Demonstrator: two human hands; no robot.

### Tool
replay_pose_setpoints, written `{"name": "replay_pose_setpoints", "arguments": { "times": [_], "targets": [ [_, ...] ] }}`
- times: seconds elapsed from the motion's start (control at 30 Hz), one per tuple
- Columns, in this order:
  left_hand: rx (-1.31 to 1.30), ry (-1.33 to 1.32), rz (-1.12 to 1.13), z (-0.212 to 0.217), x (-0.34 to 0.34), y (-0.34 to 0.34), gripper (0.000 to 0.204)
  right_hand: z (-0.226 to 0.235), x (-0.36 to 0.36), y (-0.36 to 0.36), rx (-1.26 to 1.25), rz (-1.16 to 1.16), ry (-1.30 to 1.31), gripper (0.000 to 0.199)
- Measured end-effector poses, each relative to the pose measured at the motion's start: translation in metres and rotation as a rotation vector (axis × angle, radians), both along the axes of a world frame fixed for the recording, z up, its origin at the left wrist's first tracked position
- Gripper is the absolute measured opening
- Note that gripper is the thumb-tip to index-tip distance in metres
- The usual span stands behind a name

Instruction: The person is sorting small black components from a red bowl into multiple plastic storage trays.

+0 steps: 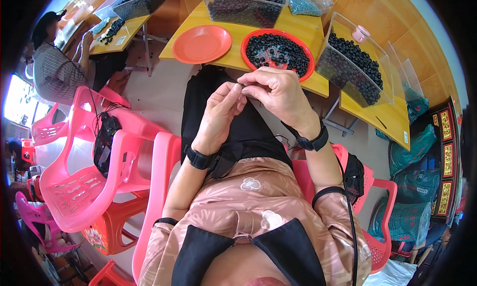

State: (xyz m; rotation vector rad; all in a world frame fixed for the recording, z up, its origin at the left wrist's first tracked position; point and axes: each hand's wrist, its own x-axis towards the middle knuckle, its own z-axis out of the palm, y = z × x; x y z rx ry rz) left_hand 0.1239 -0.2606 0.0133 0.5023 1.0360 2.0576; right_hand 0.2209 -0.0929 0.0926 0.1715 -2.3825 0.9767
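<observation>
My left hand (224,108) and my right hand (279,93) meet above my lap, just short of the table's near edge. Thumb and fingers of each are pinched together at the same spot. A tiny dark bit shows between the fingertips, mostly hidden, and I cannot make out what it is. Just beyond my right hand sits a red round tray (311,62) on the yellow table (186,27). It holds many small black round parts (294,52) and a patch of small clear pieces (269,53). Left of it lies an orange-red plate (202,44).
Clear bins (243,17) (338,70) of black parts stand behind and to the right, the right one with a pink cup (360,34). A bag of teal pieces (304,4) lies at the back. Pink chairs (82,191) stand left; another person (59,70) sits far left.
</observation>
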Motion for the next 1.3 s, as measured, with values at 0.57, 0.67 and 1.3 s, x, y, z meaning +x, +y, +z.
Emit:
{"name": "replay_pose_setpoints", "arguments": {
  "times": [0.57,0.67,1.3],
  "targets": [
    [0.127,-0.219,-0.140,-0.010,-0.002,0.003,0.022,-0.024,0.000,0.001,0.000,-0.023,0.071,0.021],
    [0.097,-0.231,-0.106,-0.008,0.002,0.006,0.023,-0.026,0.002,0.004,-0.009,-0.018,0.066,0.020],
    [0.132,-0.240,-0.156,-0.013,-0.005,0.009,0.034,-0.101,-0.019,0.219,0.294,-0.675,-0.449,0.016]
  ]
}}
